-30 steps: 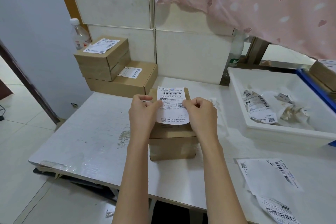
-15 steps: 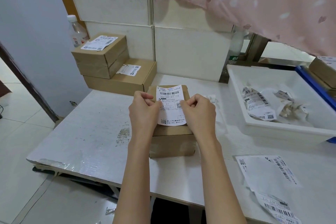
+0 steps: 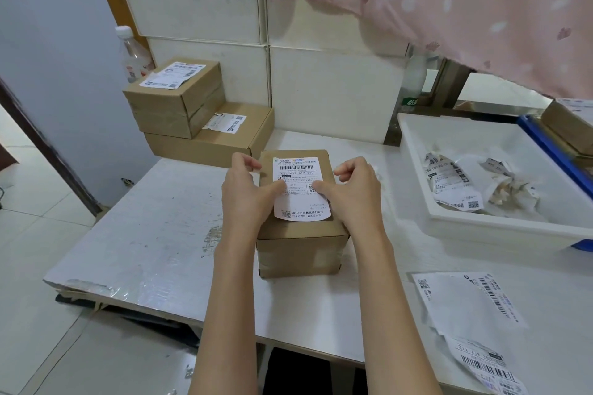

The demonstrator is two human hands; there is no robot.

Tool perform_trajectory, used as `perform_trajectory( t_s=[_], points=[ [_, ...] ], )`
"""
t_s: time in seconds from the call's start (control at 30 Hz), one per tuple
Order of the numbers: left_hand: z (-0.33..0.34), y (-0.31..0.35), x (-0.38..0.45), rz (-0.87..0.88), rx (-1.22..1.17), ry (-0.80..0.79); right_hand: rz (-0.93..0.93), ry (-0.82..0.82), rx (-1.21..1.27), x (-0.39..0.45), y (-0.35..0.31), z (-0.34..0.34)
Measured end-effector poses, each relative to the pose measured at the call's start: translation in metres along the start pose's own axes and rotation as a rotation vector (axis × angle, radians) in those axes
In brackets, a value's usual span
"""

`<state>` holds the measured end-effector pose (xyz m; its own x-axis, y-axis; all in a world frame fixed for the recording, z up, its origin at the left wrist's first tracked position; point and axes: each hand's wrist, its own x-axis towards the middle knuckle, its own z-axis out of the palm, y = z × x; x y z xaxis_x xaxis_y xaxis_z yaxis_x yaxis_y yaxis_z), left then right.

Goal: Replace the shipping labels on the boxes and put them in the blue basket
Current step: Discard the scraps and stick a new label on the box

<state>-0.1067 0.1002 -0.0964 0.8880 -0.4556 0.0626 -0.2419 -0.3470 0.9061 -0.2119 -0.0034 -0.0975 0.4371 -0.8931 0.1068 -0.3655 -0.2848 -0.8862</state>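
Observation:
A small cardboard box (image 3: pixel 301 247) stands on the white table (image 3: pixel 154 234) in front of me. A white shipping label (image 3: pixel 301 199) lies flat on its top. My left hand (image 3: pixel 247 196) and my right hand (image 3: pixel 353 189) flank the label, each thumb pressing on its middle while the other fingers hover loosely curled above the box. The blue basket (image 3: pixel 552 151) shows only as a rim at the right edge, with a labelled box (image 3: pixel 568 125) in it.
Two stacked cardboard boxes (image 3: pixel 179 102) with labels sit at the back left, a plastic bottle (image 3: pixel 133 54) behind them. A white tray (image 3: pixel 487 228) with crumpled old labels stands at the right. Label backing sheets (image 3: pixel 465 301) lie at the near right. Pink fabric (image 3: pixel 449 3) hangs above.
The label, held up by both hands a second ago, now lies flat on the box top. My fingers have let go of its edges and my thumbs press it down.

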Motion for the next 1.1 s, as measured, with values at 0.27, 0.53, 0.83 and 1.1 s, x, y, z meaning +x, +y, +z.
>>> perform_trajectory(
  t_s=[0.27,0.53,0.83,1.1],
  points=[
    [-0.009,-0.010,0.020,-0.045,-0.126,-0.375,0.171,-0.372,0.223,0.018,0.000,0.001],
    [0.000,-0.012,0.031,-0.132,-0.134,-0.266,0.232,-0.303,0.370,0.032,0.010,0.013],
    [0.007,0.006,0.030,-0.145,0.016,-0.173,0.105,-0.213,-0.219,0.035,-0.011,0.019],
    [0.008,0.001,0.032,-0.198,-0.156,-0.137,0.119,-0.155,0.014,0.033,-0.005,0.019]
  ],
)
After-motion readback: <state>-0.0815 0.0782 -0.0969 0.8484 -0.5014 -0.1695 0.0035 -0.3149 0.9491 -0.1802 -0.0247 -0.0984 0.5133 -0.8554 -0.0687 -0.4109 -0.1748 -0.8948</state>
